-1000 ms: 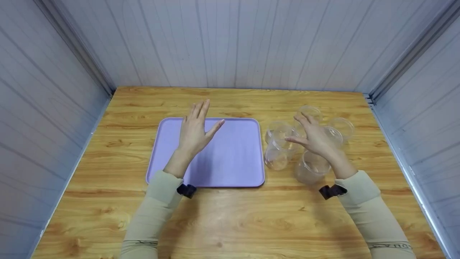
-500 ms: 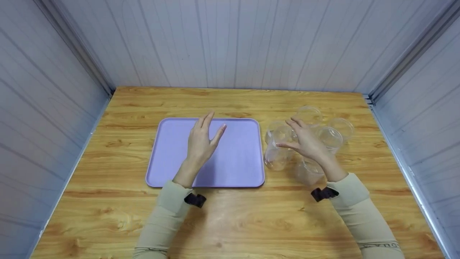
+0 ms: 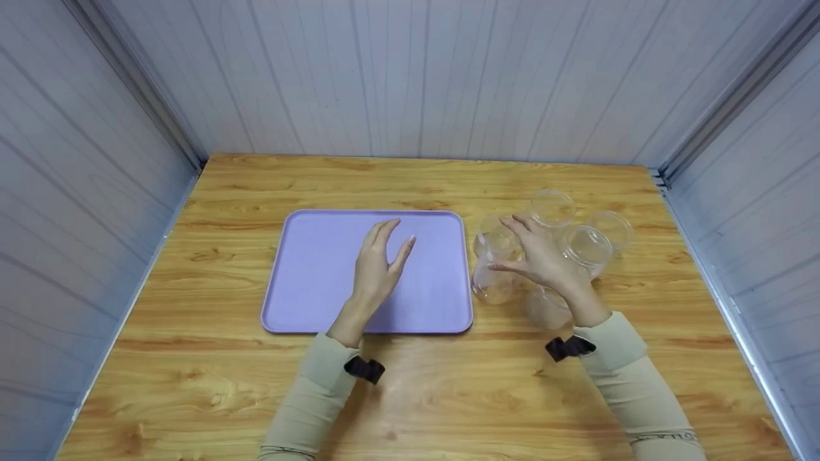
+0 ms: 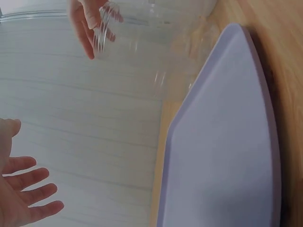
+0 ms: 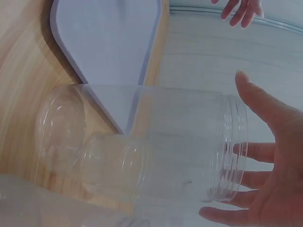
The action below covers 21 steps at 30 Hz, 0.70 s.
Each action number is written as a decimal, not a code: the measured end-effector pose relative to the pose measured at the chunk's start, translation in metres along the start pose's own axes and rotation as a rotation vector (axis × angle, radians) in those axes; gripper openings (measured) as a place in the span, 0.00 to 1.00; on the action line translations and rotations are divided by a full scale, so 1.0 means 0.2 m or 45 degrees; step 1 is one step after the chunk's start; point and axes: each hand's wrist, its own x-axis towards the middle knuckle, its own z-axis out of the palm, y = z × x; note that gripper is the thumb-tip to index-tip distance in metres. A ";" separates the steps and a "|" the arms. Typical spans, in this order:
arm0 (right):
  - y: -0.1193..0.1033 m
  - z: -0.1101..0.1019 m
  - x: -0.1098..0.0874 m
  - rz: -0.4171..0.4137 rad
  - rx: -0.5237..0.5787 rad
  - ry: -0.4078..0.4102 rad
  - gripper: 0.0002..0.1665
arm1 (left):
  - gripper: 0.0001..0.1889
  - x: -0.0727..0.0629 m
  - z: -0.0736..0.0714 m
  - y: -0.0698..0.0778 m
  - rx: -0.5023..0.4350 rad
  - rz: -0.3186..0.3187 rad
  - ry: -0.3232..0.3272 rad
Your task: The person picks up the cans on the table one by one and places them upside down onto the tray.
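Pale grooved wall panels (image 3: 384, 77) behind, I had left hand (image 3: 377, 272) and right hand (image 3: 543, 261) spread, the latter near a clear cylindrical plastic jar (image 5: 184, 137) best squeezed gently, I figured.

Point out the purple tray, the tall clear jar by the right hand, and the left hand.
Purple tray (image 3: 314, 269), head view: bare flat surface.
Tall clear jar (image 5: 184, 132), right wrist view: side wall.
Left hand (image 3: 375, 270), head view: middle of the hand.

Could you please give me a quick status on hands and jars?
Left hand empty above tray. Right hand by tall clear jar, contact unclear. Other clear jars crowded nearby.
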 end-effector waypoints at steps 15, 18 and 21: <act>0.02 0.03 -0.03 0.004 0.058 0.142 0.42 | 0.24 -0.06 0.08 0.00 -0.135 -0.003 -0.043; 0.02 0.04 -0.04 -0.009 0.071 0.191 0.42 | 0.25 -0.07 0.09 0.00 -0.146 -0.025 -0.062; 0.02 0.05 -0.06 -0.005 0.086 0.232 0.41 | 0.26 -0.08 0.09 0.00 -0.163 -0.035 -0.058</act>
